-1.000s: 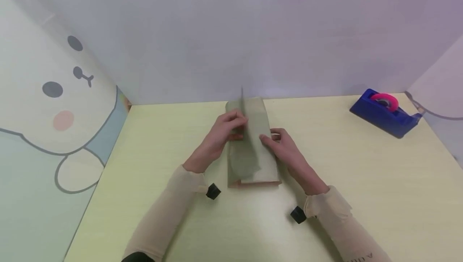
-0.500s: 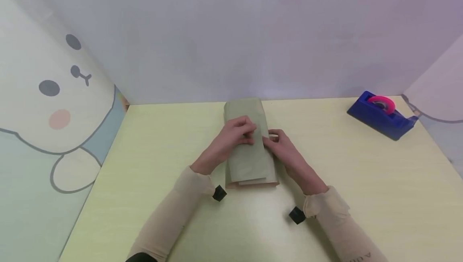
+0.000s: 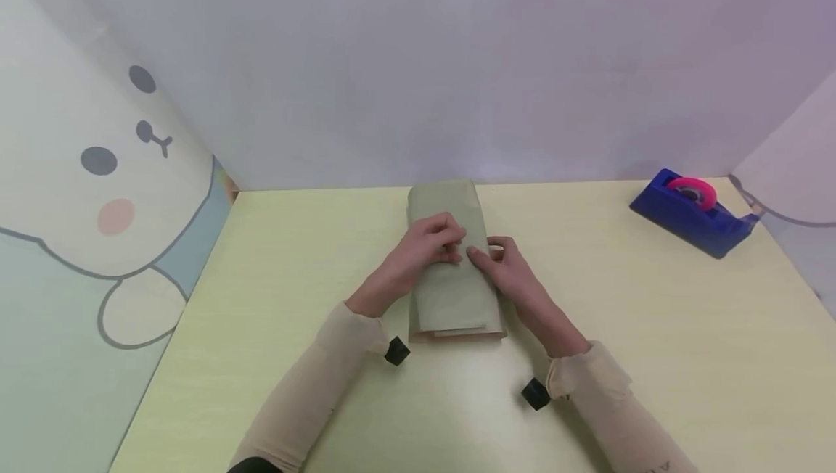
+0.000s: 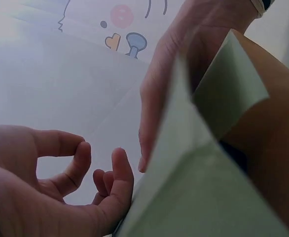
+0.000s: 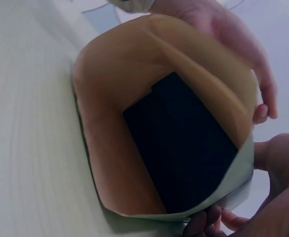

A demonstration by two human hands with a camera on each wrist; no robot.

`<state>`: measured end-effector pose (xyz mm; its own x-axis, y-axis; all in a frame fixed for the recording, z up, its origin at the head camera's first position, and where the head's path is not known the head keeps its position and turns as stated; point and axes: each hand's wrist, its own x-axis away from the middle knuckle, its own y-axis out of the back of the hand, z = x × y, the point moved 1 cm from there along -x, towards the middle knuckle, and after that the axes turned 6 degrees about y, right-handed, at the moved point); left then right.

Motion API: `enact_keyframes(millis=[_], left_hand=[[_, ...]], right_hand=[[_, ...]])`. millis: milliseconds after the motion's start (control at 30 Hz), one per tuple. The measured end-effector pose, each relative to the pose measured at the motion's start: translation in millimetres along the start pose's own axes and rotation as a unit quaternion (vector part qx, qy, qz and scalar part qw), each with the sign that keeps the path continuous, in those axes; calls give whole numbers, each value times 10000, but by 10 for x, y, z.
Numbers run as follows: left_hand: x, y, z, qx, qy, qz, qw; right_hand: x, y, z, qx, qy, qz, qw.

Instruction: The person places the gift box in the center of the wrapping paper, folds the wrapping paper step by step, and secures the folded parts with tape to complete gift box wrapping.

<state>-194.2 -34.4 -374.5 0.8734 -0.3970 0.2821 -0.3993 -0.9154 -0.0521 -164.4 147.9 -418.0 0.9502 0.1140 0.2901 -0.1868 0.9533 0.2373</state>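
The right hand (image 3: 512, 273) pinches the folded paper (image 3: 451, 302) just inward of it; the left hand (image 3: 421, 249) curls on top, whether gripping unclear. Even pressure should keep the folded paper flat.

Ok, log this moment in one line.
left hand: curled on paper wrap; right hand: grips its right edge; dark object: inside paper wrap; tape dispenser: on table
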Motion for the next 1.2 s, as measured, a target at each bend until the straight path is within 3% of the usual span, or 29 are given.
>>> enact_keyframes(millis=[67, 167, 233, 300, 433, 500, 600, 933, 1200], left_hand=[[34, 48, 8, 9, -232, -294, 9993], [118, 147, 26, -282, -637, -1190, 9904], [165, 199, 78, -620, -578, -1840, 9793], [193, 219, 168, -778, -247, -2121, 9738], [174, 149, 377, -759, 393, -1721, 9814], [132, 96, 433, -800, 328, -1408, 9863], [50, 63, 457, -1025, 138, -1226, 9871], [-403, 267, 379, -1230, 73, -1199, 9851], [-572, 406, 309, -1224, 264, -1339, 9831]], right_hand=[[13, -25, -7, 99, 29, -3, 9999], [34, -53, -6, 93, 74, 98, 9999], [47, -60, -1, 120, 191, 235, 9995], [60, -62, 3, 226, 317, 345, 9986], [86, -64, 15, 663, 410, 398, 9962], [89, -69, 17, 833, 359, 353, 9953], [89, -73, 27, 961, 466, 325, 9937], [59, -71, 40, 1167, 606, 432, 9904], [56, -124, 43, 1088, 542, 455, 9915]])
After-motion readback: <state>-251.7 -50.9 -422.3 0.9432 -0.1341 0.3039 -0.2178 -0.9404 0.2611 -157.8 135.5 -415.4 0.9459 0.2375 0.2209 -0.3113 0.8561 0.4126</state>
